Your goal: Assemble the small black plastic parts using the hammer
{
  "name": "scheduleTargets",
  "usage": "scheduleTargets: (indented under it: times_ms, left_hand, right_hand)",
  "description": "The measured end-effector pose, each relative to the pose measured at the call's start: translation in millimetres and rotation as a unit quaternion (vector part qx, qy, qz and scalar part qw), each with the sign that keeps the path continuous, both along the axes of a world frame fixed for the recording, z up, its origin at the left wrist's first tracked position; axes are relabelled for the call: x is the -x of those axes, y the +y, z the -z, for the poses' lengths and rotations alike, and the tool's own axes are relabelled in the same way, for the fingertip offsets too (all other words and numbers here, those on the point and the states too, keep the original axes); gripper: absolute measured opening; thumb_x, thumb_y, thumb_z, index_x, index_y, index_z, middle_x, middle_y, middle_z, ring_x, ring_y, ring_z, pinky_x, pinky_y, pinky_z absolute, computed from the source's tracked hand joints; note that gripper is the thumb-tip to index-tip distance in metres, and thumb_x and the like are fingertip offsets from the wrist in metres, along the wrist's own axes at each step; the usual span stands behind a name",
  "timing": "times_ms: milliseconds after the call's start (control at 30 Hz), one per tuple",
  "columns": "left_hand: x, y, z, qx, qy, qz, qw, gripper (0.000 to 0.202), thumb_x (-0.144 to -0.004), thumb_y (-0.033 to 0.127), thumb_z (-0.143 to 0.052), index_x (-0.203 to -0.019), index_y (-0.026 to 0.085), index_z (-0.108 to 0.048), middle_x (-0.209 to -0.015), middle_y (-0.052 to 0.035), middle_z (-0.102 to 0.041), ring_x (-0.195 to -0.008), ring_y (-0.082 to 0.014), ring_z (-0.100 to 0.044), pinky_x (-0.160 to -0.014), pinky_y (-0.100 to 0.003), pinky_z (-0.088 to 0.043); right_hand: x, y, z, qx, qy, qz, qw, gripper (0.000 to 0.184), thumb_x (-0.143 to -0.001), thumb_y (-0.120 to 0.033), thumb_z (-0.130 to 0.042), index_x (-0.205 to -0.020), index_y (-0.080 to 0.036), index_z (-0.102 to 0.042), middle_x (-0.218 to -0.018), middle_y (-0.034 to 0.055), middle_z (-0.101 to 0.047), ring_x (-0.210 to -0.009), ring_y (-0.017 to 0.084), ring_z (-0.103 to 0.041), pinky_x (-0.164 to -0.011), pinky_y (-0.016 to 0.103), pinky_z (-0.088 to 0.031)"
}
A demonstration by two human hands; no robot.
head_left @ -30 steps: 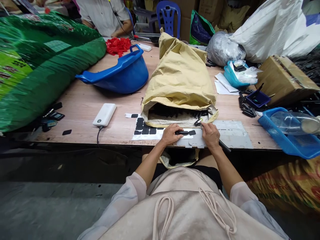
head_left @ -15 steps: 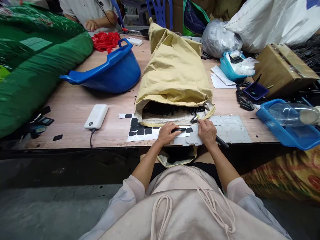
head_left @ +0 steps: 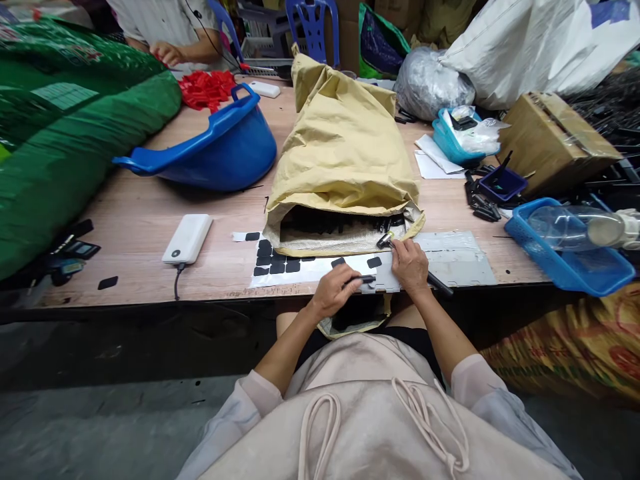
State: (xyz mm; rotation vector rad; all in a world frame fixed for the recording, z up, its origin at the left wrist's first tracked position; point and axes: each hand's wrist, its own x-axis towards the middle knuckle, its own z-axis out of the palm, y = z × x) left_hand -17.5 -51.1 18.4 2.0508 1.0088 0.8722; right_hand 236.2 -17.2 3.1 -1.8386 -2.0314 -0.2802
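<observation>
My left hand (head_left: 334,292) is closed round a slim black bar (head_left: 364,279) at the near edge of the wooden table (head_left: 150,220). My right hand (head_left: 410,265) grips a black-handled tool (head_left: 434,283) whose metal tip (head_left: 384,241) rests at the mouth of the tan paper sack (head_left: 345,153). Black parts show inside the sack's opening. A white sheet with several black square pads (head_left: 280,263) lies under and left of my hands. Below the table edge an open bag (head_left: 356,319) rests on my lap.
A blue basin (head_left: 220,147) and white power bank (head_left: 187,238) lie to the left, beside a big green sack (head_left: 65,133). A blue tray with a plastic bottle (head_left: 575,247), a cardboard box (head_left: 550,140) and small trays stand right. Another person sits behind red parts (head_left: 207,89).
My left hand has drawn back from the sheet to the table's near edge with the black bar. My right hand stayed with the tool. The view shifted slightly.
</observation>
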Motion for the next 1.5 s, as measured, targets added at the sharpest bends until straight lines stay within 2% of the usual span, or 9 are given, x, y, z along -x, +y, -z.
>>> scheduleTargets:
  times_ms: [200,367,467,700,767,867,1067,1233,1500]
  left_hand:
    - [-8,-59,26.2,0.140,0.054,0.084,0.985,0.036,-0.106,0.045,-0.050,-0.112,0.021,-0.076,-0.101,-0.0066,-0.075,-0.090,-0.0190,-0.069,-0.084,-0.029,-0.053]
    - [-16,-58,72.5,0.245,0.199,0.033,0.948,0.037,-0.105,0.040,-0.049,-0.125,0.022,-0.075,-0.117,-0.0086,-0.079,-0.110,-0.0256,-0.073,-0.096,-0.034,-0.055]
    - [-18,-55,79.7,0.263,0.263,0.027,0.928,0.049,-0.103,0.037,-0.053,-0.148,0.021,-0.061,-0.131,-0.0120,-0.075,-0.123,-0.0292,-0.070,-0.103,-0.038,-0.054]
    - [-17,-42,16.3,0.196,0.157,0.133,0.959,0.030,-0.094,0.035,-0.067,-0.118,0.021,-0.079,-0.098,-0.0054,-0.080,-0.088,-0.0207,-0.073,-0.080,-0.029,-0.053]
    - [-17,-19,-5.3,0.178,0.084,0.082,0.977,0.027,-0.095,0.038,-0.066,-0.111,0.021,-0.080,-0.086,-0.0023,-0.078,-0.075,-0.0164,-0.069,-0.072,-0.026,-0.051]
    - [-17,31,-26.0,0.110,0.055,-0.119,0.985,0.027,-0.093,0.037,-0.068,-0.109,0.018,-0.079,-0.085,-0.0032,-0.076,-0.074,-0.0165,-0.066,-0.073,-0.027,-0.050]
    - [-27,112,-37.5,0.110,0.194,-0.353,0.909,0.034,-0.094,0.040,-0.065,-0.114,0.015,-0.078,-0.096,-0.0135,-0.078,-0.100,-0.0297,-0.073,-0.088,-0.037,-0.053]
    - [-39,123,-37.3,0.143,0.281,-0.392,0.864,0.041,-0.093,0.049,-0.064,-0.103,0.013,-0.081,-0.107,-0.0240,-0.078,-0.107,-0.0402,-0.073,-0.089,-0.045,-0.054]
    - [-45,133,-44.3,0.172,0.280,-0.404,0.854,0.038,-0.087,0.046,-0.070,-0.101,0.013,-0.082,-0.109,-0.0248,-0.077,-0.108,-0.0399,-0.074,-0.087,-0.044,-0.054]
  right_hand:
    - [0,0,1.4,0.006,0.000,0.001,1.000,0.033,-0.103,-0.026,-0.046,-0.126,-0.019,-0.070,-0.100,0.0108,-0.064,-0.092,0.025,-0.050,-0.076,0.035,-0.035]
    - [1,1,1.8,0.006,0.001,0.005,1.000,0.032,-0.102,-0.025,-0.046,-0.124,-0.019,-0.070,-0.100,0.0109,-0.064,-0.092,0.025,-0.050,-0.076,0.034,-0.035]
    - [1,1,1.5,0.009,0.003,0.005,1.000,0.033,-0.103,-0.025,-0.046,-0.125,-0.019,-0.070,-0.100,0.0106,-0.064,-0.092,0.025,-0.050,-0.076,0.035,-0.035]
    - [2,1,-0.3,0.016,0.000,0.009,1.000,0.033,-0.104,-0.025,-0.046,-0.126,-0.019,-0.070,-0.101,0.0108,-0.065,-0.093,0.025,-0.050,-0.077,0.035,-0.035]
    - [2,1,-1.2,0.020,-0.002,0.011,1.000,0.033,-0.104,-0.026,-0.046,-0.126,-0.020,-0.070,-0.101,0.0108,-0.065,-0.094,0.025,-0.051,-0.077,0.035,-0.035]
    - [3,1,-2.2,0.027,-0.002,0.011,1.000,0.034,-0.104,-0.026,-0.045,-0.127,-0.019,-0.070,-0.102,0.0109,-0.064,-0.095,0.025,-0.051,-0.077,0.035,-0.036]
    - [3,1,-2.7,0.033,0.003,0.006,0.999,0.034,-0.104,-0.025,-0.046,-0.127,-0.019,-0.069,-0.102,0.0113,-0.063,-0.095,0.025,-0.050,-0.077,0.035,-0.036]
    - [3,0,-3.0,0.036,0.006,0.004,0.999,0.034,-0.104,-0.024,-0.044,-0.127,-0.019,-0.068,-0.103,0.0114,-0.063,-0.095,0.025,-0.049,-0.078,0.035,-0.037]
    - [2,2,-1.7,0.032,0.008,0.004,0.999,0.035,-0.104,-0.024,-0.044,-0.128,-0.018,-0.068,-0.103,0.0113,-0.064,-0.094,0.025,-0.050,-0.077,0.035,-0.036]
